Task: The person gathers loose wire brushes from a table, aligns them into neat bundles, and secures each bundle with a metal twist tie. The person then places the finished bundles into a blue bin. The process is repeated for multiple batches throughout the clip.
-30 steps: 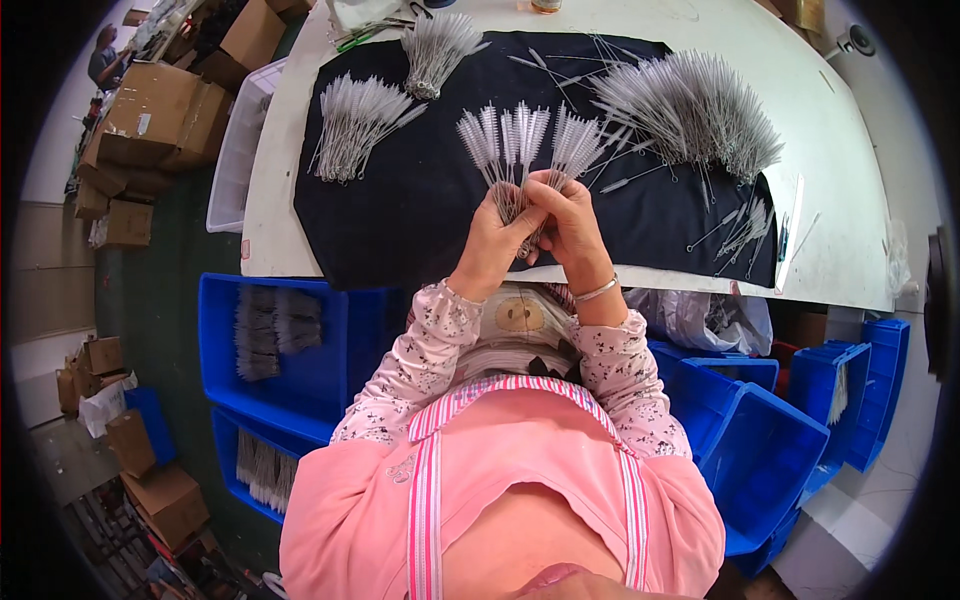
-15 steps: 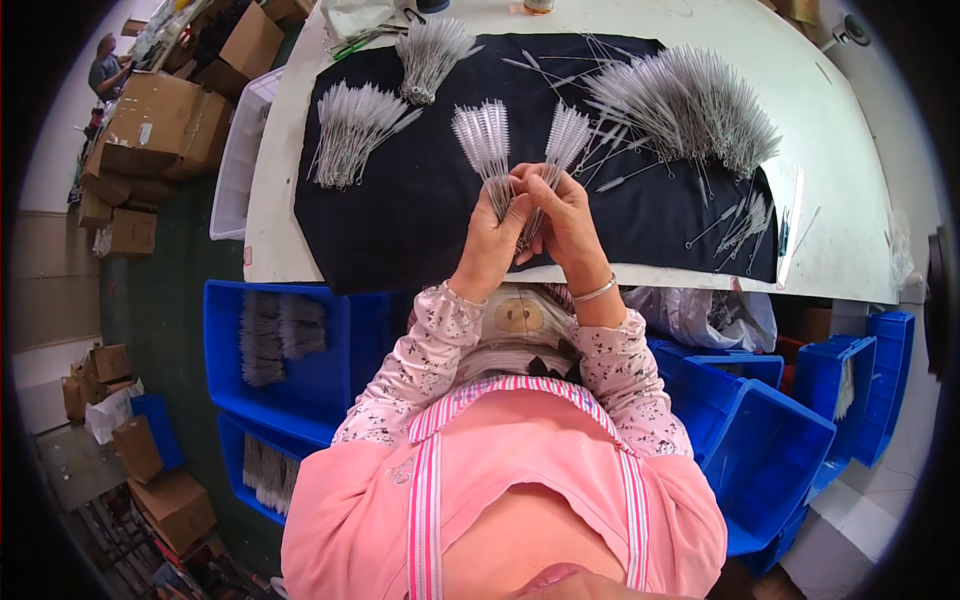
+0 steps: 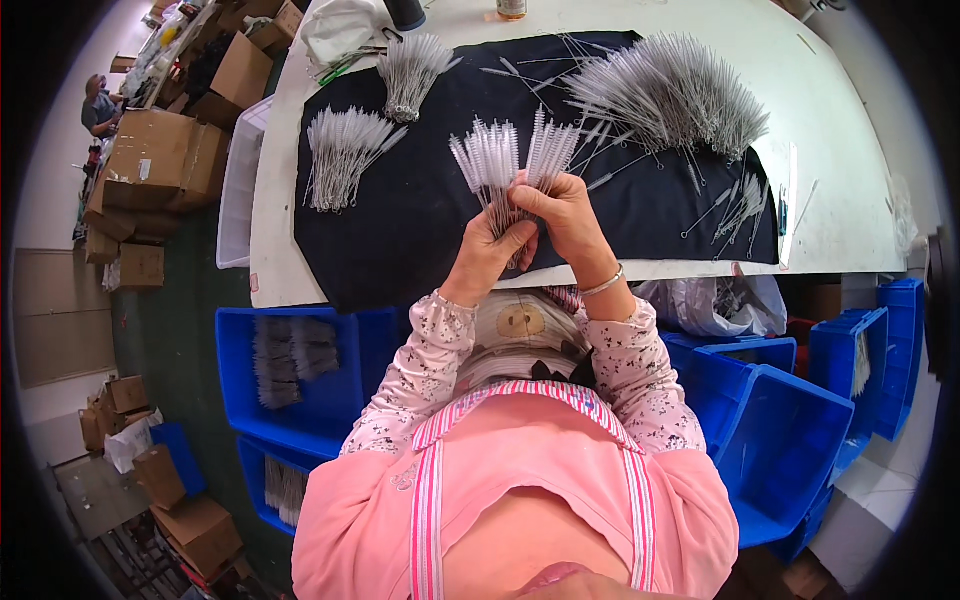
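Over the near edge of the black cloth (image 3: pixel 400 230), my left hand (image 3: pixel 488 252) is closed around a bunch of straw brushes (image 3: pixel 487 160), thin wire brushes with white bristles pointing away from me. My right hand (image 3: pixel 566 215) grips a smaller bunch of the same brushes (image 3: pixel 551 150), fanned to the right. Both hands are close together, and the wire ends cross between them. Two gathered bunches lie at the far left, one brush bunch (image 3: pixel 348 150) nearer and another brush bunch (image 3: pixel 412 75) behind it. A big brush pile (image 3: pixel 675 95) spreads at the far right.
A few loose brushes (image 3: pixel 741 210) lie at the cloth's right end on the white table (image 3: pixel 850 170). Blue bins (image 3: pixel 340 350) stand at the left below the table, with more blue bins (image 3: pixel 790 430) at the right. Cardboard boxes (image 3: pixel 160 155) and a person (image 3: pixel 101 105) are at the far left.
The two bunches have come closer together, their bristle heads nearly side by side. The whole view has shifted slightly as my head moved.
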Available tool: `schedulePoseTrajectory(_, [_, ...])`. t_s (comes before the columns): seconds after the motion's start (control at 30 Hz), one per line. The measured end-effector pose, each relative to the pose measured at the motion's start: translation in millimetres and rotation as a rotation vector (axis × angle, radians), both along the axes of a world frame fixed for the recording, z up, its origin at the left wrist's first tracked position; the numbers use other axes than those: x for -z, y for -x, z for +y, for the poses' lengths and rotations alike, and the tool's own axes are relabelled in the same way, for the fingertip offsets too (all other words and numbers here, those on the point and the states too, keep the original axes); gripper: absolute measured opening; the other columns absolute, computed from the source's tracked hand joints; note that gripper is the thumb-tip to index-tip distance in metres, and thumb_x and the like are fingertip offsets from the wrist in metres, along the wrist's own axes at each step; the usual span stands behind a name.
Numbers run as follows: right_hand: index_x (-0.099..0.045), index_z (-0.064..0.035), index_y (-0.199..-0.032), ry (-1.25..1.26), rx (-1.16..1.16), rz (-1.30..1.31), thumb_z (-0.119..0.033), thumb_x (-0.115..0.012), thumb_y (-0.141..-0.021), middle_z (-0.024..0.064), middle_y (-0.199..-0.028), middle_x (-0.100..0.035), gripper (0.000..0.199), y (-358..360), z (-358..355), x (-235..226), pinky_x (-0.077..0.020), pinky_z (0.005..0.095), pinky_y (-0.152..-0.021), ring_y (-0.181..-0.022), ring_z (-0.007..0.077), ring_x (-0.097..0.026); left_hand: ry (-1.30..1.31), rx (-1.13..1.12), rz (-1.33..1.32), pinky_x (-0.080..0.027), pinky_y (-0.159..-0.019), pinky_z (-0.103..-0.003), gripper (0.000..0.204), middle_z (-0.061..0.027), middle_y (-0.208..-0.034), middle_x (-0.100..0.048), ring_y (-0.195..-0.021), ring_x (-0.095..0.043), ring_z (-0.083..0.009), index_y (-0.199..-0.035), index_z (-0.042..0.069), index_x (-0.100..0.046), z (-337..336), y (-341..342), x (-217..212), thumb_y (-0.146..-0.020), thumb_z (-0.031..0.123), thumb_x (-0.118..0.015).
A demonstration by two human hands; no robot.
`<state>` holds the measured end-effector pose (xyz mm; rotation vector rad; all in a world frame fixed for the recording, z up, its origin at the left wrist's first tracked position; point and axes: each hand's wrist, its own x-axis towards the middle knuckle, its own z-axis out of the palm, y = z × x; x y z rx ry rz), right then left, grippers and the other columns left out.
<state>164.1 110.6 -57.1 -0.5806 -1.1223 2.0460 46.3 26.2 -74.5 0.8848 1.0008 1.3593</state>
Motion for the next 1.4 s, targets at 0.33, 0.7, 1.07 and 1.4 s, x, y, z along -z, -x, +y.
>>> schedulePoseTrajectory(0.33, [-0.054, 0.0017, -0.12, -0.089, 0.197, 0.076, -0.015, -0.068, -0.084, 0.0066, -0.103, -0.063, 0.042, 1, 14, -17, -0.0489, 0.0242, -0.072, -0.084, 0.0096, -0.059, 0.115, 0.191, -0.46, -0.045, -0.056, -0.026, 0.025, -0.0072, -0.087, -0.062, -0.066, -0.057, -0.0133, -0.114, 0.0, -0.055, -5, -6, -20, -0.091, 0.008, -0.057])
schedulePoseTrajectory(0.7, [-0.063, -0.011, -0.115, -1.508, 0.398, -0.708, -0.018, -0.067, -0.081, 0.0079, -0.123, -0.058, 0.034, -17, 49, -78, -0.0384, 0.0361, -0.096, -0.117, 0.0264, -0.051, 0.205, 0.18, -0.384, -0.041, -0.052, -0.024, 0.04, -0.0065, -0.087, -0.062, -0.063, -0.055, -0.0123, -0.125, 0.0, -0.051, -8, -3, -26, -0.089, 0.012, -0.062])
schedulePoseTrajectory(1.07, [-0.053, -0.0004, -0.115, -0.365, 0.286, 0.084, 0.0, -0.06, -0.086, 0.0064, -0.091, -0.064, 0.029, -37, 0, -52, -0.0479, 0.0198, -0.068, -0.079, 0.0074, -0.059, 0.202, 0.121, -0.511, -0.044, -0.056, -0.023, 0.029, -0.0032, -0.089, -0.058, -0.069, -0.055, -0.0104, -0.116, 0.003, -0.054, 1, -5, -22, -0.092, 0.019, -0.059])
schedulePoseTrajectory(1.4, [-0.059, 0.0006, -0.087, -0.594, 0.978, 0.169, -0.008, -0.059, -0.09, 0.0075, -0.08, -0.061, 0.009, -76, -35, -44, -0.0455, 0.0204, -0.054, -0.058, 0.0096, -0.055, 0.38, -0.39, -0.293, -0.052, -0.06, -0.032, 0.022, -0.0014, -0.079, -0.055, -0.067, -0.058, -0.0129, -0.117, 0.01, -0.046, 27, -29, 13, -0.096, 0.017, -0.05])
